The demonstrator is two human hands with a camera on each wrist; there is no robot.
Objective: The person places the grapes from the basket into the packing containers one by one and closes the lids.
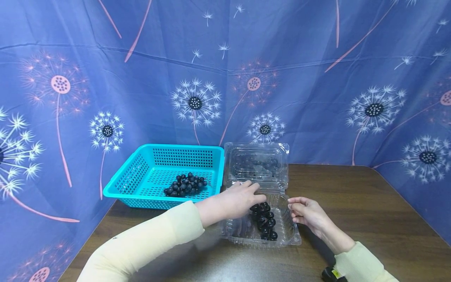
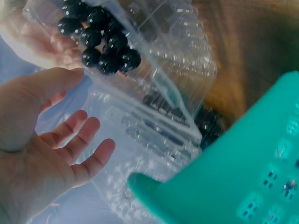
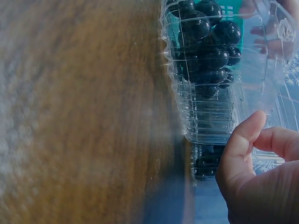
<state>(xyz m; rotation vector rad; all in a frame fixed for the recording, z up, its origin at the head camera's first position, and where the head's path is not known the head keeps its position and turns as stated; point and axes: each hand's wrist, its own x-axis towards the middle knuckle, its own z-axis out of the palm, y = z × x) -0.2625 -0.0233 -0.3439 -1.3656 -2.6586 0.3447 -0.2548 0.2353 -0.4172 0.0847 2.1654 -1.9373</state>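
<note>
While right grip (image 1: 311,215) pinches the container (image 1: 283,225) — left grip (image 1: 240,200) hovers, loosely spread.

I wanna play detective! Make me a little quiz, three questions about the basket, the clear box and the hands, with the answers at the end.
1. Which of the person's hands is nearer the teal basket?
2. Fill the gap: the round, dark things in the clear box look like ____.
3. True or false: the clear box is closed.

Key:
1. The left hand.
2. Grapes.
3. False: its lid is open.
</note>
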